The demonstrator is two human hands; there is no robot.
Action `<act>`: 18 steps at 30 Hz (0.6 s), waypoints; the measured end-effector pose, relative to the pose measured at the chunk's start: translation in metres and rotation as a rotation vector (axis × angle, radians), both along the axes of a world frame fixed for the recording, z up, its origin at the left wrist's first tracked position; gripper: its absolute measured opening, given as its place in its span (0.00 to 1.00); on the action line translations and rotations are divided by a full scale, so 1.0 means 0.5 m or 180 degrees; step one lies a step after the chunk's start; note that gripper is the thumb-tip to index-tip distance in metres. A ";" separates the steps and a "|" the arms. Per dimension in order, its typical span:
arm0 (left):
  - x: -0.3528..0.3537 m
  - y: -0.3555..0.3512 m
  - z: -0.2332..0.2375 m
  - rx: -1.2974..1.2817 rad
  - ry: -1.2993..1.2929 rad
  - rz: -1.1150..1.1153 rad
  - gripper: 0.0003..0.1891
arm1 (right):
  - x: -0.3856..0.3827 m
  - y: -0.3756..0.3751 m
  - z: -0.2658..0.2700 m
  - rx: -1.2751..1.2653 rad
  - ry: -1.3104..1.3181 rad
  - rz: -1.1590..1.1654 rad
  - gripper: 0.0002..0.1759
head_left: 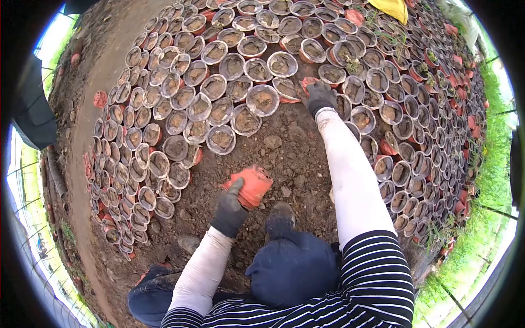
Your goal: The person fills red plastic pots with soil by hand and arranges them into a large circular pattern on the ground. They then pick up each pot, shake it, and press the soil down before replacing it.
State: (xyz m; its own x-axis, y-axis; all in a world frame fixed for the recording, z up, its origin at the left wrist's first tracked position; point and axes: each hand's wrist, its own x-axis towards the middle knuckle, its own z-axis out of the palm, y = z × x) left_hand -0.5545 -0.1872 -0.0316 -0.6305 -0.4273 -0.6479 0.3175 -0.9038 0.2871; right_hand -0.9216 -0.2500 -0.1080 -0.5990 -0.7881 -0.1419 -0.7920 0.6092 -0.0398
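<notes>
Clamped on a red pot [252, 187], that's the left hand [229, 213], in a dark glove with the thumb laid over the near side. The pot's tipped over on its side, right around the middle of the frame, a bit below center, hanging over bare brown dirt [295, 143] with clods in it. Right hand [319, 97], also dark-gloved, is reaching up above center, fingers at a bit of red plastic [309, 83] in among the potted rows. Can't tell if it's actually pinching that or just touching it.

Pots of soil [247, 100] are packed rim to rim around the dirt patch, across the top and down both sides. Some are kinda tilted, and a few green sprigs [350, 59] poke up toward the upper right. Below the red pot there's a muddy boot toe [280, 214] and a dark blue knee [295, 268]. Way out: yellow cloth [392, 7] at the top right, a dirt path [87, 128] down the left, bright grass [500, 136] along the right edge.
</notes>
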 end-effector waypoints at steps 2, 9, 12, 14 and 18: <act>-0.004 0.000 0.005 0.0064 -0.0162 -0.0046 0.27 | -0.003 -0.011 -0.002 0.0099 0.0064 0.0006 0.22; 0.013 -0.008 -0.038 -0.0077 -0.0051 0.0075 0.27 | -0.062 0.084 -0.048 -0.1685 -0.0702 0.0099 0.13; 0.020 -0.011 -0.059 -0.0117 -0.0051 0.0031 0.27 | -0.060 0.148 -0.018 -0.1898 -0.1238 0.0229 0.11; 0.017 -0.008 -0.046 -0.0179 -0.0050 -0.0021 0.27 | -0.003 0.188 0.030 -0.2657 -0.1309 0.0712 0.07; 0.006 0.000 -0.007 -0.0128 -0.0019 0.0032 0.26 | 0.100 0.258 0.111 -0.2693 -0.2202 0.0037 0.07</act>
